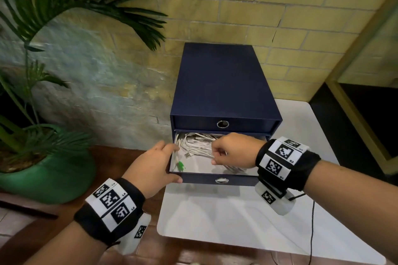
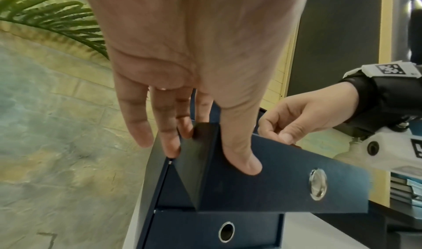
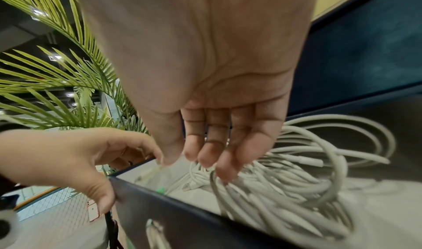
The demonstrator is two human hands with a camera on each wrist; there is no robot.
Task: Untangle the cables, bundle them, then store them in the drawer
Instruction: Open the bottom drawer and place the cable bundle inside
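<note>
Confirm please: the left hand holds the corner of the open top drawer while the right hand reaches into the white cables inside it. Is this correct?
Not quite. The open drawer is the second one, not the top: in the head view the top drawer is closed above it. The rest holds: the left hand grips its front left corner, and the right hand reaches into the white cables inside it.

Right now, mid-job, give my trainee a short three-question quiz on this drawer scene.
1. True or false: the open drawer is the top one of the blue box.
2. Where do the white cables lie? A) on the table B) inside the open drawer C) in the green pot
3. Fill in: the left hand grips the drawer's front-left ____, while the right hand reaches into the cables.

Key: 1 false, the top drawer is closed; 2 B; 3 corner.
</note>
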